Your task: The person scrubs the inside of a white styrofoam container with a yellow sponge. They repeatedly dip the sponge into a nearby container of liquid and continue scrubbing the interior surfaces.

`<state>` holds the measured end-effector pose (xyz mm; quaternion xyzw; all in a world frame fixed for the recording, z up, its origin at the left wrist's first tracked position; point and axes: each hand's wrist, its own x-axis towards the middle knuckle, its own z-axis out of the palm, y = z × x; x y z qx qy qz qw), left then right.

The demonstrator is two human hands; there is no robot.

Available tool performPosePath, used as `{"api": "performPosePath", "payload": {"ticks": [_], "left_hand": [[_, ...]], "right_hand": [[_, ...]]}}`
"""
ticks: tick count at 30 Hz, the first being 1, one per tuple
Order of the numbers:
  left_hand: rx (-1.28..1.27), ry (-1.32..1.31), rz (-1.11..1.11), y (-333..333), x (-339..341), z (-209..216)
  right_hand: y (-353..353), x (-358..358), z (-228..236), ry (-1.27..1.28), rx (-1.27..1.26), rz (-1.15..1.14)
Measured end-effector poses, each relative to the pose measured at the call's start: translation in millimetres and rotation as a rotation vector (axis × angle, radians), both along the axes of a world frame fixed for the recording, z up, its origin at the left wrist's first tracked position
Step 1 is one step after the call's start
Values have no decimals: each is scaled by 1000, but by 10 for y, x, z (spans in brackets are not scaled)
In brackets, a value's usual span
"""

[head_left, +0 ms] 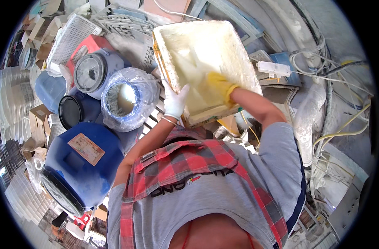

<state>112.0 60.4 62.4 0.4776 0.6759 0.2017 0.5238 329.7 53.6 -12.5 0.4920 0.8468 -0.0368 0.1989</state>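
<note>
A deep off-white tub [247, 62], which looks like a foam box with stained, worn edges, stands in front of me. Pale, cloudy whitish-yellow stuff [193, 76] covers its bottom; whether it is liquid or powder is hard to tell. My left hand [175, 101], in a white glove, grips the tub's left wall near the close corner, thumb over the rim and fingers along the outside. Inside the tub reaches my right hand [222, 88] in a yellow glove. Its fingertips blur into the pale contents, so anything in them is hidden.
To the left stand a big blue drum [79, 162], a plastic-wrapped round container [129, 99], a grey-lidded barrel [91, 72] and a black-lidded one [71, 112]. A white perforated crate [73, 39] leans behind. Cables and a white connector box [274, 69] hang at the right beside a dusty pipe [310, 120].
</note>
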Motion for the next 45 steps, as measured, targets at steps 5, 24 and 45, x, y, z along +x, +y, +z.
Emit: {"api": "performPosePath", "payload": {"ticks": [5, 24, 45], "left_hand": [[164, 275, -163, -357, -444, -322], [41, -448, 0, -323, -686, -316], [-66, -230, -10, -422, -810, -362]], "right_hand": [[84, -194, 519, 609, -584, 2], [712, 606, -1986, 533, -158, -537], [1042, 299, -1046, 1360, -474, -1749]]}}
